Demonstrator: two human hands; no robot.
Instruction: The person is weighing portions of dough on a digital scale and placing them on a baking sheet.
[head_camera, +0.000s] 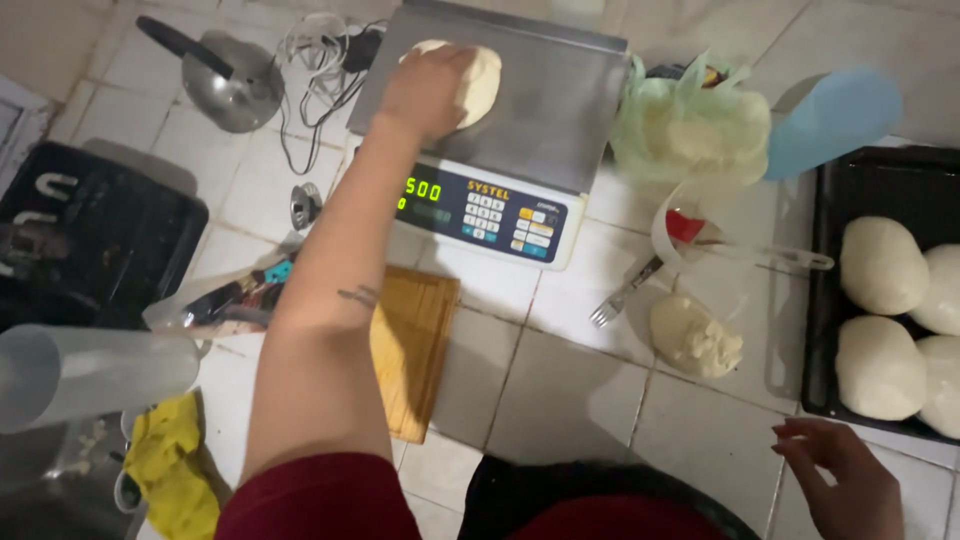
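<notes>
My left hand (425, 92) reaches far forward and grips a pale lump of dough (478, 82) that rests on the steel pan of a digital scale (555, 110). The scale's green display is lit. My right hand (845, 480) hovers low at the right, fingers apart and holding nothing, just in front of a black tray (825, 300) with several smooth dough balls (880, 265). A rough, smaller piece of dough (695, 338) lies on the tiled counter between the scale and the tray.
A fork (625, 292) lies by the loose dough. A green plastic bag (690, 125) sits right of the scale. A wooden board (415, 345), a yellow cloth (170, 460), a clear jug (90, 372), a black tray (95, 240) and a metal ladle (225, 85) are at the left.
</notes>
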